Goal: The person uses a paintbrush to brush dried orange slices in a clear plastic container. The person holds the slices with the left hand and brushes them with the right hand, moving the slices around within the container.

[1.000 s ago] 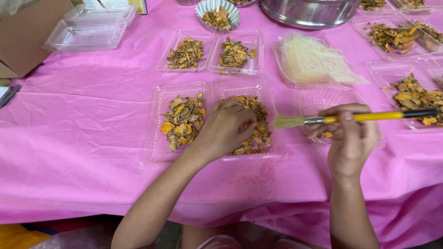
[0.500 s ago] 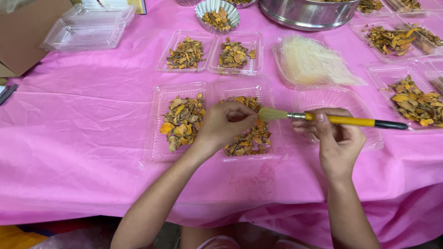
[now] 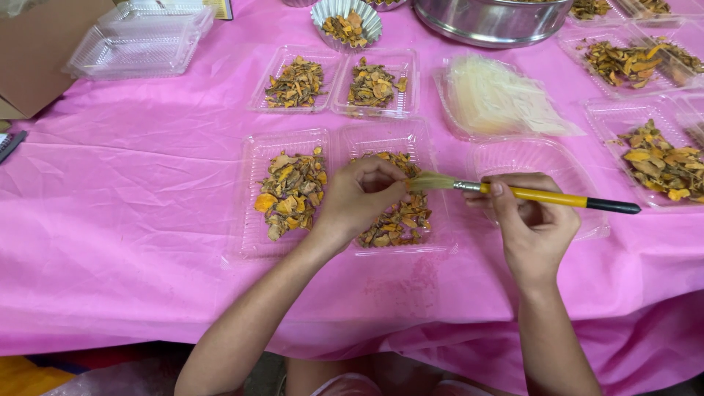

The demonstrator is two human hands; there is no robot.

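Cardboard box [image 3: 33, 51]: far to the left of the near double tray, at the table's back corner, touching a stack of empty clear lids [image 3: 136, 40]
Tablecloth [image 3: 132, 220]: pink, thin and creased, spread under everything
Near double tray [image 3: 246, 242]: clear plastic with two wells, the landmark here; its left well holds dried orange-yellow chips [image 3: 290, 191], its right well holds more under the hand
Far double tray [image 3: 334, 77]: just behind the near double tray, both wells filled with the same chips
Left hand [image 3: 359, 202]: over the right well of the near double tray, fingertips pinched shut on something small at the brush tip; what it grips is hidden by the fingers
Chip handling: judged light, dry and brittle, likely to crumble under a hard squeeze, so best taken by the edges with fingertips
Brush [image 3: 528, 194]: just right of the near double tray, lying level, pale bristles touching the left fingertips, yellow handle with a black end pointing right
Right hand [image 3: 532, 224]: right of the near double tray, over an empty clear tray [image 3: 587, 176], fingers closed around the yellow handle near the metal ferrule
Brush handling: judged light and stiff in the handle, soft in the bristles; gripped near the ferrule for control
Steel bowl [image 3: 491, 22]: behind and to the right of the near double tray
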